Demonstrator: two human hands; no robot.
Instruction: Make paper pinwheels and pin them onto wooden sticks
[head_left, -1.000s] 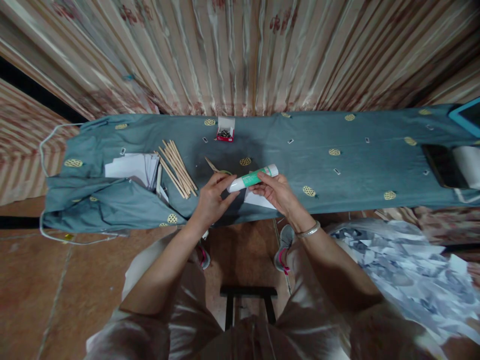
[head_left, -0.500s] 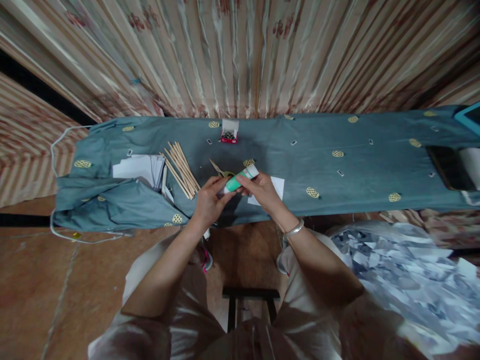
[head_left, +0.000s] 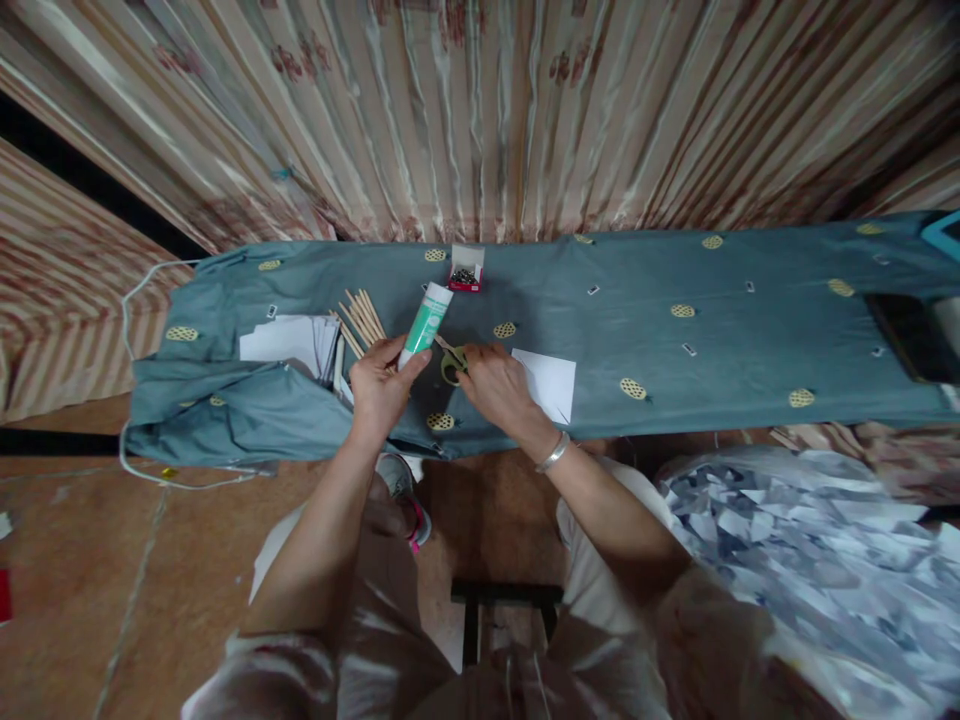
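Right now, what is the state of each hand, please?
Left hand: closed, holding the glue stick.
Right hand: at the scissors, grip cannot be told.

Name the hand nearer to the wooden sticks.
Left. The left hand, holding the green-and-white tube, is beside the wooden sticks, hiding their near ends; the right hand is farther right, at the scissors.

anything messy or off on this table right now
The tablecloth is bunched into folds at the left end, unlike its flatter right side, and the paper stack beside them is unevenly fanned. Nothing looks spilled.
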